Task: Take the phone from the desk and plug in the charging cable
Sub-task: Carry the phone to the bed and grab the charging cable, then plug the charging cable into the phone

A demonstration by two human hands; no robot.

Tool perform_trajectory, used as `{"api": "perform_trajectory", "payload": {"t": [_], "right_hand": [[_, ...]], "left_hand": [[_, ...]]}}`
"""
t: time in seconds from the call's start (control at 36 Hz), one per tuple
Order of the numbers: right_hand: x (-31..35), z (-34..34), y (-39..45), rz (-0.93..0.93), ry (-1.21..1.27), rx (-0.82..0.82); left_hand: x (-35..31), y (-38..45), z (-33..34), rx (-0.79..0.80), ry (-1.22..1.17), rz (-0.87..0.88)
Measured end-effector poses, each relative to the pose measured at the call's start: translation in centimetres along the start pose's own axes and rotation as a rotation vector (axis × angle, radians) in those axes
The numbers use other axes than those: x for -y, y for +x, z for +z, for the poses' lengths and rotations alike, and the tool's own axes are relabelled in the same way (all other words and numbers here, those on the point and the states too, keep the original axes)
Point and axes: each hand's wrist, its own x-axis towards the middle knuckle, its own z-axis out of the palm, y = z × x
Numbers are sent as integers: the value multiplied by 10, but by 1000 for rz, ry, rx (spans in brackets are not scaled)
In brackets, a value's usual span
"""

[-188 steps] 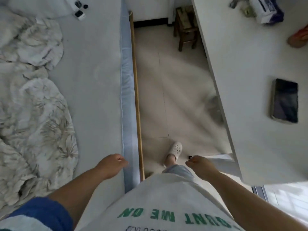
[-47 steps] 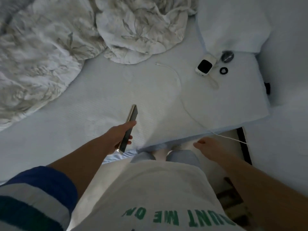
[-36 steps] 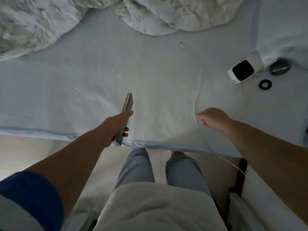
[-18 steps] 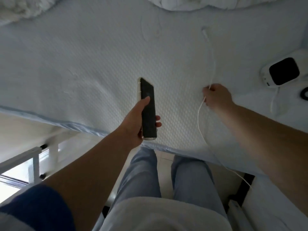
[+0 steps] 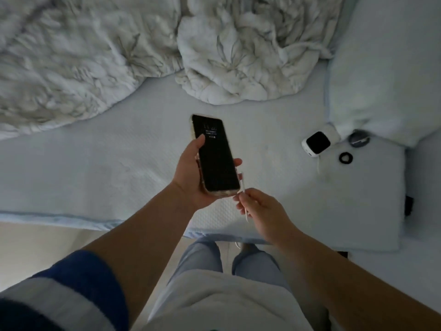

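The right hand point(image 5: 259, 209) fingers pinch the charging cable point(image 5: 241, 185), plug pointing up beside the phone point(image 5: 214, 156) near its lower right corner. Left hand point(image 5: 191, 177) grips the phone, long axis running away, over the bed point(image 5: 95, 163).

Phone point(image 5: 216, 157) and cable point(image 5: 243, 187) in hand

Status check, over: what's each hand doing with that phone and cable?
Left hand holds phone, screen up. Right hand pinches cable beside the phone's near corner, not plugged in. Nothing in the way.
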Motion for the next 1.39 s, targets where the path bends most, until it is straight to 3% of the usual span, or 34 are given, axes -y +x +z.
{"api": "perform_trajectory", "payload": {"t": [0.25,0.36,0.47,0.64,0.83,1.06,1.17,1.39], "right_hand": [[57,-7,-46,6,52,-68],[77,-16,-55,208,532,-96],[95,-25,-69,182,1014,-127],[129,-24,-77,151,1330,-425],[136,-16,-95,1,1027,-481],[131,22,-125,-55,626,-344],[136,39,-131,-44,558,-288],[151,52,-139,-24,552,-264]], "left_hand": [[-4,-63,46,196,-26,5],[-8,-87,52,261,46,30],[-7,-111,51,299,133,13],[5,-136,46,349,172,-51],[0,-137,49,240,174,39],[-24,-142,56,246,-160,163],[-29,-145,64,221,-304,184],[-32,-152,63,214,-301,186]]}}
